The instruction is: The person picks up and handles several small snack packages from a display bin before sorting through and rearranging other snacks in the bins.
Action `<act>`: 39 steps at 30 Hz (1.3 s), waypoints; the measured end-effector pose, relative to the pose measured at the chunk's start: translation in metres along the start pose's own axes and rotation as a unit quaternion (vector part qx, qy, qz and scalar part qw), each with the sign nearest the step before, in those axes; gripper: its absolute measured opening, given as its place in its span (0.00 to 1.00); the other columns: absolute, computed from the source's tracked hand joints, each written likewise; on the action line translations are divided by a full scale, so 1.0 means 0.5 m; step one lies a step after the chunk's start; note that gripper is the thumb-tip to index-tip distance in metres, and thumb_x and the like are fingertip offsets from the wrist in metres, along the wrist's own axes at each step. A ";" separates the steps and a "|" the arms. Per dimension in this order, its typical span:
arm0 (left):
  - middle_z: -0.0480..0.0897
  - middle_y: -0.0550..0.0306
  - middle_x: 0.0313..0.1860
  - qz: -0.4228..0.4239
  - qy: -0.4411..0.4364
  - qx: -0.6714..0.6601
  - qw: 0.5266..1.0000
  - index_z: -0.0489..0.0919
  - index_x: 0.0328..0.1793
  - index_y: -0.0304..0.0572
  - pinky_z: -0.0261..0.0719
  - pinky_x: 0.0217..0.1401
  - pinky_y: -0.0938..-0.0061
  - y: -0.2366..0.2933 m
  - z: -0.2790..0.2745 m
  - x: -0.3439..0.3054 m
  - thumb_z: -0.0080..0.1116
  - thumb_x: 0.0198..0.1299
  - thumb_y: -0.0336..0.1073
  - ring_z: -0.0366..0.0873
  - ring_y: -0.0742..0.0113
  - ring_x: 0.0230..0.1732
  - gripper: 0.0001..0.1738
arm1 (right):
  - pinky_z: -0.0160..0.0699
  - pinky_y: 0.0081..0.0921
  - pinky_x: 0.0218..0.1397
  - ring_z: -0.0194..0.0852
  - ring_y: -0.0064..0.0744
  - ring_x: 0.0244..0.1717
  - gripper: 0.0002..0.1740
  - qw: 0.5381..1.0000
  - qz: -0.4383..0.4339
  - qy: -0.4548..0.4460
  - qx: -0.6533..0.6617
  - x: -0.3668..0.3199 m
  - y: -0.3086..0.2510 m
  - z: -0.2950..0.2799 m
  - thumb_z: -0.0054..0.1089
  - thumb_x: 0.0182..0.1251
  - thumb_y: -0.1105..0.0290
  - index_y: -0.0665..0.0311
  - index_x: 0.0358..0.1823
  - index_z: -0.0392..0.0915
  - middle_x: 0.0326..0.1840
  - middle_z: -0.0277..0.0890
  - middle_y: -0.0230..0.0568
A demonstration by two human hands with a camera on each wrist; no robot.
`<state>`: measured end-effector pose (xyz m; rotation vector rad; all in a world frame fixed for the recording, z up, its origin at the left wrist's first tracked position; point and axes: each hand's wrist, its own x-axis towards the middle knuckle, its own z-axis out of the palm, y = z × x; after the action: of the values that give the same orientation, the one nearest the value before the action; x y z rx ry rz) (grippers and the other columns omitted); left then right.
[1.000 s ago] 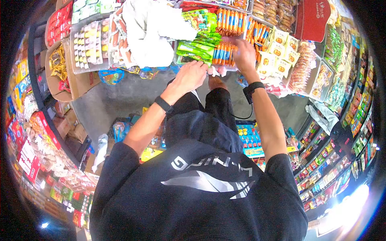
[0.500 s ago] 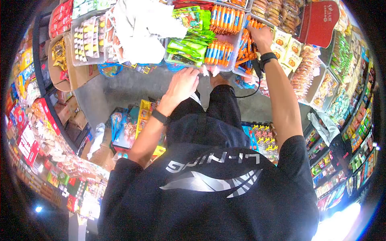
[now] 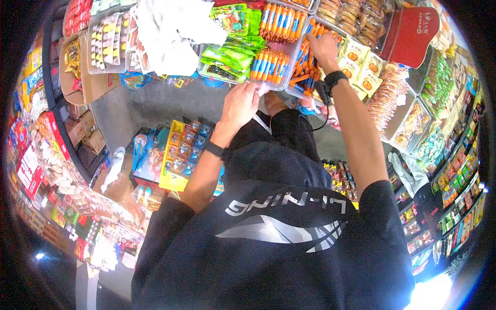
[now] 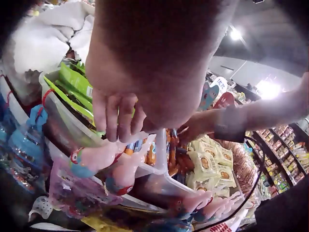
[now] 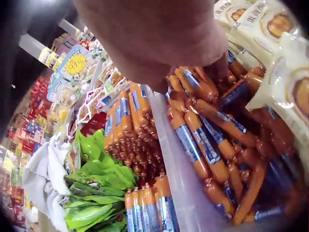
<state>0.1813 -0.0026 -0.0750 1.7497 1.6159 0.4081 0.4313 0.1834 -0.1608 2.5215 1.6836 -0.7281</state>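
Observation:
My right hand (image 3: pixel 324 49) reaches into a clear bin (image 3: pixel 293 85) of loose orange-wrapped sausages (image 5: pixel 224 128). Its fingers are down among the sausages, mostly hidden behind the hand in the right wrist view, so I cannot tell whether they hold one. At the front rim of the neighbouring bin (image 5: pixel 178 188), my left hand (image 3: pixel 242 106) hangs with loosely bent fingers (image 4: pixel 112 113), beside pink hand-shaped toys (image 4: pixel 126 166). That bin holds upright rows of sausages (image 3: pixel 269 66) and green snack packets (image 3: pixel 227 58).
Cream-coloured packets (image 3: pixel 356 64) lie right of the loose sausages. A white cloth (image 3: pixel 178 39) covers part of the display on the left. A red sign (image 3: pixel 411 36) stands at the back right. Shelves of snacks (image 3: pixel 460 170) line the right side, and a black cable (image 3: pixel 325 121) hangs from the right wrist.
My right hand has moved right, from the neat sausage rows into the loose sausages, and stays there. My left hand remains near the front rim. The view has shifted slightly.

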 end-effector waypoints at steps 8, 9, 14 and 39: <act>0.81 0.46 0.39 -0.021 0.002 0.028 0.999 0.80 0.42 0.39 0.80 0.47 0.54 0.014 -0.038 0.010 0.57 0.62 0.31 0.80 0.45 0.43 0.05 | 0.74 0.51 0.65 0.69 0.67 0.60 0.40 0.992 -0.009 0.046 0.113 -0.172 -0.009 0.008 0.72 0.54 0.60 0.79 0.60 0.63 0.60 0.64 0.66; 0.81 0.46 0.38 -0.012 0.018 0.028 0.999 0.80 0.42 0.39 0.80 0.46 0.53 0.018 -0.043 0.014 0.57 0.62 0.31 0.80 0.44 0.43 0.05 | 0.75 0.51 0.64 0.69 0.67 0.60 0.41 0.990 0.000 0.042 0.132 -0.167 -0.006 0.019 0.72 0.53 0.61 0.78 0.61 0.61 0.61 0.62 0.67; 0.82 0.48 0.40 -0.024 0.012 0.024 0.999 0.80 0.43 0.41 0.80 0.49 0.55 0.037 -0.067 0.019 0.57 0.64 0.32 0.81 0.45 0.46 0.05 | 0.78 0.51 0.62 0.69 0.66 0.62 0.42 0.987 0.013 0.036 0.159 -0.133 0.006 0.041 0.72 0.48 0.65 0.73 0.63 0.59 0.63 0.62 0.64; 0.82 0.44 0.43 0.034 -0.099 0.066 0.992 0.80 0.49 0.35 0.78 0.52 0.57 0.091 -0.119 -0.014 0.54 0.69 0.34 0.80 0.43 0.48 0.10 | 0.75 0.41 0.66 0.78 0.56 0.62 0.32 0.951 0.039 -0.095 0.293 -0.120 0.029 0.064 0.65 0.58 0.58 0.70 0.61 0.76 0.57 0.80 0.60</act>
<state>0.1743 0.0093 -0.0010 1.8848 1.4743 0.1557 0.4140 0.1167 -0.1692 2.7165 1.4521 -1.6068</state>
